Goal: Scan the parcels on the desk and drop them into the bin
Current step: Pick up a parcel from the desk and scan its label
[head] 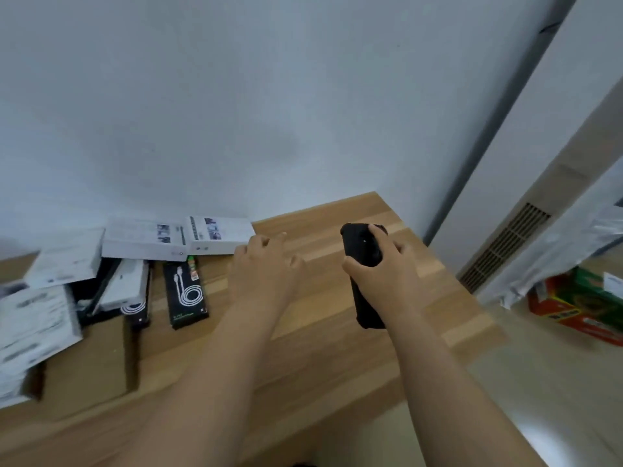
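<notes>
My right hand point(381, 267) grips a black handheld scanner point(362, 247) over the right part of the wooden desk point(320, 332). My left hand point(266, 264) hovers with fingers apart, holding nothing, right beside a white box point(219, 234) by the wall. A second white box point(143, 239) lies to its left. A black cable box point(185, 291) lies flat on the desk left of my left forearm. More white and black parcels point(50, 298) are piled at the left. The bin is not in view.
A white wall runs along the far edge of the desk. Right of the desk is a white unit with a vent grille point(505, 244). On the floor beyond it stand red and green cartons point(580, 305) under a plastic wrap.
</notes>
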